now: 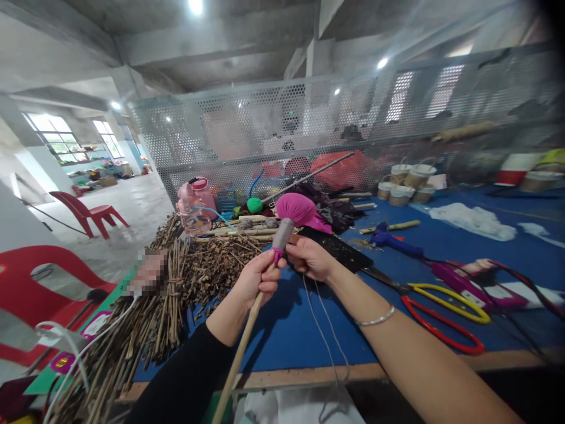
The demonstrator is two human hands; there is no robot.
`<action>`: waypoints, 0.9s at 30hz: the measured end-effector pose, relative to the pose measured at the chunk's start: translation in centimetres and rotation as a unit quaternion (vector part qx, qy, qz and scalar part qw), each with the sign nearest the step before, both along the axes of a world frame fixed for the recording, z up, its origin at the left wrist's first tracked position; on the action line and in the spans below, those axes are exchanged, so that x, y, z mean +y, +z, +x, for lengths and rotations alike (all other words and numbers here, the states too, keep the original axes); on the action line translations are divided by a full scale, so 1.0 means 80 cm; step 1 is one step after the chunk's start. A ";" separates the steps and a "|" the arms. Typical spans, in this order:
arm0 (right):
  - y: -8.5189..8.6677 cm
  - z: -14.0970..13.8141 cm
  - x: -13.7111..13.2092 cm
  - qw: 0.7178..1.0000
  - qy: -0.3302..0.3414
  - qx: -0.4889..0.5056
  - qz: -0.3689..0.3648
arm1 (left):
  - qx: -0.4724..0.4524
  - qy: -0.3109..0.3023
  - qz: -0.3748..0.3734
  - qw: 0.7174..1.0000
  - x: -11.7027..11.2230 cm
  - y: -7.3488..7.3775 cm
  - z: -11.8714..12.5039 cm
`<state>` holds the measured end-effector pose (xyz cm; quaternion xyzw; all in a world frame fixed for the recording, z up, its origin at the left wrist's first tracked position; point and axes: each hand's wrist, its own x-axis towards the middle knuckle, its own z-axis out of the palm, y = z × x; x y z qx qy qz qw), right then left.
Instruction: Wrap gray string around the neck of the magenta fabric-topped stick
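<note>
My left hand [260,277] is closed round a pale wooden stick [238,359], which slants up from the bottom edge. At the stick's upper end is a grey wrapped head [283,233], with a magenta tie [278,254] just below it. My right hand [311,257] is pinched closed beside that head, its fingertips near the tie. A thin grey string [316,327] hangs in a loop beneath the right hand, over the table edge; where it passes between the fingers is hidden.
Dried stems [176,300] are heaped on the left of the blue table [282,335]. Large scissors [445,312] with red and yellow handles lie right, near a blue-handled tool [397,240] and a purple power strip [477,285]. Behind are a magenta bundle [302,212] and perforated panel [229,129].
</note>
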<state>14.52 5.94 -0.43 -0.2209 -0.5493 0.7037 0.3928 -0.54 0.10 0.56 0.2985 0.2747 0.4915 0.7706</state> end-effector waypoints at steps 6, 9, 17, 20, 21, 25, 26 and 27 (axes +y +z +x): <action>-0.015 0.002 0.009 0.995 -0.024 -0.088 -0.029 | 0.189 0.011 -0.036 0.981 0.022 -0.035 -0.002; -0.016 0.000 0.009 0.989 -0.058 -0.132 -0.040 | 0.312 0.150 0.036 0.938 0.031 -0.045 -0.007; -0.016 -0.012 0.000 0.981 -0.100 -0.167 -0.025 | 0.454 0.241 0.226 0.827 0.019 -0.038 -0.006; -0.019 -0.018 -0.001 0.978 -0.108 -0.177 -0.022 | 0.480 0.197 0.219 0.826 0.015 -0.043 0.003; -0.020 -0.019 0.000 0.978 -0.111 -0.175 -0.018 | 0.470 0.178 0.191 0.843 0.014 -0.044 0.005; -0.020 -0.016 0.005 0.984 -0.105 -0.140 0.015 | 0.386 0.172 0.123 0.898 0.016 -0.038 0.009; -0.021 -0.013 0.006 0.985 -0.107 -0.131 0.023 | 0.364 0.181 0.125 0.905 0.017 -0.035 0.008; -0.021 -0.011 0.008 0.985 -0.114 -0.126 0.031 | 0.340 0.189 0.124 0.913 0.017 -0.032 0.006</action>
